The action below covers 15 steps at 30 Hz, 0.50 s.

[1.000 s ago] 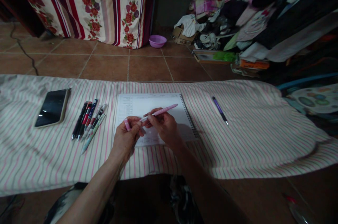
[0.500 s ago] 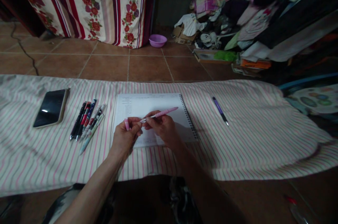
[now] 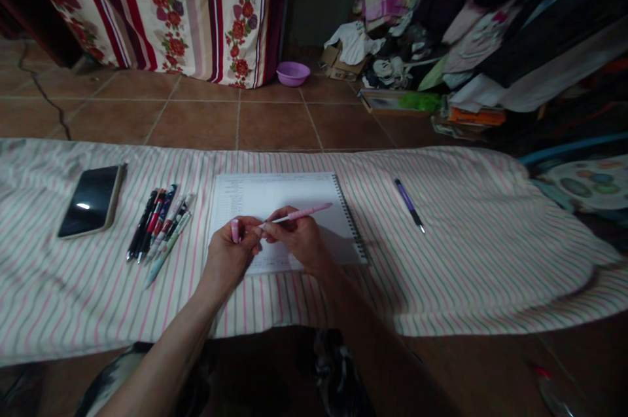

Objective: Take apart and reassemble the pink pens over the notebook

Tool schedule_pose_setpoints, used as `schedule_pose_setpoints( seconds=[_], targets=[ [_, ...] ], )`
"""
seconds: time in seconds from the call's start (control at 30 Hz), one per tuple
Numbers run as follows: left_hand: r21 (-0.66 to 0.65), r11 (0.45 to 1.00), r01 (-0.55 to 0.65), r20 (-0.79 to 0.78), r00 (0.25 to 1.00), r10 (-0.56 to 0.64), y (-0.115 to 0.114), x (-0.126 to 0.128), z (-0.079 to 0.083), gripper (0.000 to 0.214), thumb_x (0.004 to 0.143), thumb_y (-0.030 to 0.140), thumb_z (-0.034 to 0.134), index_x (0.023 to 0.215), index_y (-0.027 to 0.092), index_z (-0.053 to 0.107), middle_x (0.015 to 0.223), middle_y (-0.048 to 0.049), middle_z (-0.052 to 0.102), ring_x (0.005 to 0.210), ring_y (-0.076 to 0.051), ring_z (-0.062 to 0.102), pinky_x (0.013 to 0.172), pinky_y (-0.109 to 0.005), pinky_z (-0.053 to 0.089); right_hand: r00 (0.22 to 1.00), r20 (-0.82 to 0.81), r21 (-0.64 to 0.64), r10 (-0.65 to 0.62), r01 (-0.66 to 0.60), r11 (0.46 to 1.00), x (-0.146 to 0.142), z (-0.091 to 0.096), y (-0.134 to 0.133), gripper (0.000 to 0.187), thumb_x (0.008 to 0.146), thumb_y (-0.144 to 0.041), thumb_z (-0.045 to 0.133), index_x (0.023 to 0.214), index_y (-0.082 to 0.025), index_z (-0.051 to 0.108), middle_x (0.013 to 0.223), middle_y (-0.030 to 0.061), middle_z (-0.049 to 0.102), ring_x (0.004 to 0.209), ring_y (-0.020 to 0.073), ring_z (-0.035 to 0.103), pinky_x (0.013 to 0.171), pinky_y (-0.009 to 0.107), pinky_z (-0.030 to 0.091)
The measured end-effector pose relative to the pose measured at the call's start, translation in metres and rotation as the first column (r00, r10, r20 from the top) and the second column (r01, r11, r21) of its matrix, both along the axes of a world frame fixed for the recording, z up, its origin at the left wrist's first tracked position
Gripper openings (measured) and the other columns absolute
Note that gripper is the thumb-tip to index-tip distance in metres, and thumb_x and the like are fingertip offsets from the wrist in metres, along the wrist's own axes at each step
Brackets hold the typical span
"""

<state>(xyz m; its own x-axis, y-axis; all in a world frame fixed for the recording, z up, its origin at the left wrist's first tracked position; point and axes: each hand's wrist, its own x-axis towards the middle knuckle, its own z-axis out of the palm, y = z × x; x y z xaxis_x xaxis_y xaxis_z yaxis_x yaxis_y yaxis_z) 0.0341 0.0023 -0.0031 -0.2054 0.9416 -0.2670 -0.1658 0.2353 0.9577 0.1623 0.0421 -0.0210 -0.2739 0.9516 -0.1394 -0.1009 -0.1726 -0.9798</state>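
Note:
Over the lower part of a spiral notebook point(image 3: 275, 194), my right hand point(image 3: 299, 243) pinches a pink pen point(image 3: 307, 212) whose barrel points up and to the right. My left hand point(image 3: 228, 253) is closed on the small pink cap point(image 3: 235, 230), held upright just left of the pen's tip. The two hands touch at the fingertips. The notebook lies open on a pink-and-green striped cloth point(image 3: 466, 253).
Several pens point(image 3: 159, 224) lie in a row left of the notebook, with a dark phone point(image 3: 89, 199) further left. A purple pen point(image 3: 409, 205) lies on the cloth to the right. Beyond are brown floor tiles, a floral curtain point(image 3: 196, 4), a purple bowl point(image 3: 293, 73) and heaped clothes point(image 3: 441, 18).
The pink pen has tilted slightly flatter and both hands have shifted a little. The cap stays apart from the pen in my left hand.

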Motion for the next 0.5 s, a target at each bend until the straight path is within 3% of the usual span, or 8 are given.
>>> schedule_pose_setpoints(
  seconds=[0.2, 0.5],
  targets=[
    [0.053, 0.998, 0.024, -0.068, 0.997, -0.021, 0.0011, -0.0031, 0.0019, 0.023, 0.067, 0.026, 0.069, 0.084, 0.016, 0.057, 0.056, 0.0033, 0.059, 0.041, -0.007, 0.048, 0.04, -0.018, 0.034, 1.0, -0.005, -0.009, -0.008, 0.007, 1.0, -0.0004, 0.002, 0.0, 0.025, 0.063, -0.032, 0.073, 0.074, -0.017, 0.057, 0.059, -0.0021, 0.067, 0.055, 0.0117, 0.065, 0.05, 0.021, 0.053],
    [0.056, 0.997, 0.058, -0.082, 0.995, -0.053, 0.0018, -0.0033, -0.0021, 0.017, 0.067, 0.03, 0.068, 0.075, 0.017, 0.059, 0.054, 0.0029, 0.057, 0.042, -0.008, 0.046, 0.04, -0.019, 0.034, 0.999, -0.014, 0.015, -0.04, 0.04, 0.999, -0.0017, 0.0009, -0.0002, 0.028, 0.061, -0.035, 0.075, 0.071, -0.018, 0.056, 0.057, -0.0017, 0.067, 0.051, 0.0116, 0.063, 0.05, 0.023, 0.052]
  ],
)
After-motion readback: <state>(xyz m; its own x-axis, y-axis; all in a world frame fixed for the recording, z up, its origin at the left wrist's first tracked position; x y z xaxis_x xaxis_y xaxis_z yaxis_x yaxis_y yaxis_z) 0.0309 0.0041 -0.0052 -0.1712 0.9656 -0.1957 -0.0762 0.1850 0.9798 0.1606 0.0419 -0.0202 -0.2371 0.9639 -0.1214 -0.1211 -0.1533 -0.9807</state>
